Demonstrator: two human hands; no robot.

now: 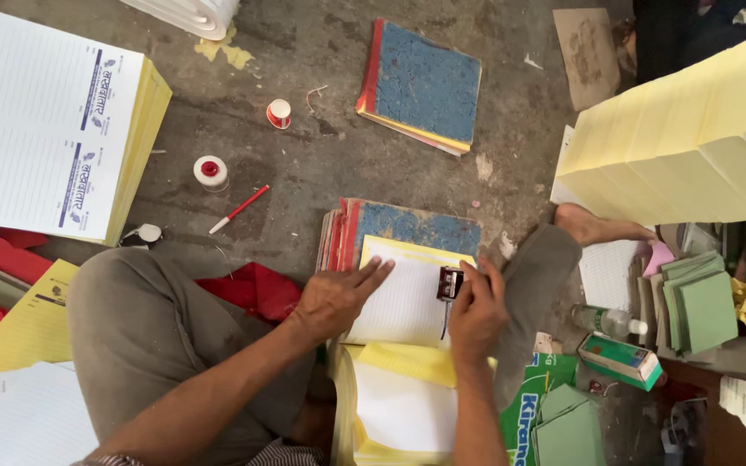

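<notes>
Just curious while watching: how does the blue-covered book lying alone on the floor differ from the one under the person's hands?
The far book lies shut and alone, tilted, its whole blue cover showing. The near book tops a stack, and a ruled white sheet covers most of it. Nothing touches the far book; the left hand presses the sheet on the near one, while the right hand holds a small dark device. Both have mottled blue covers and red spines.
</notes>
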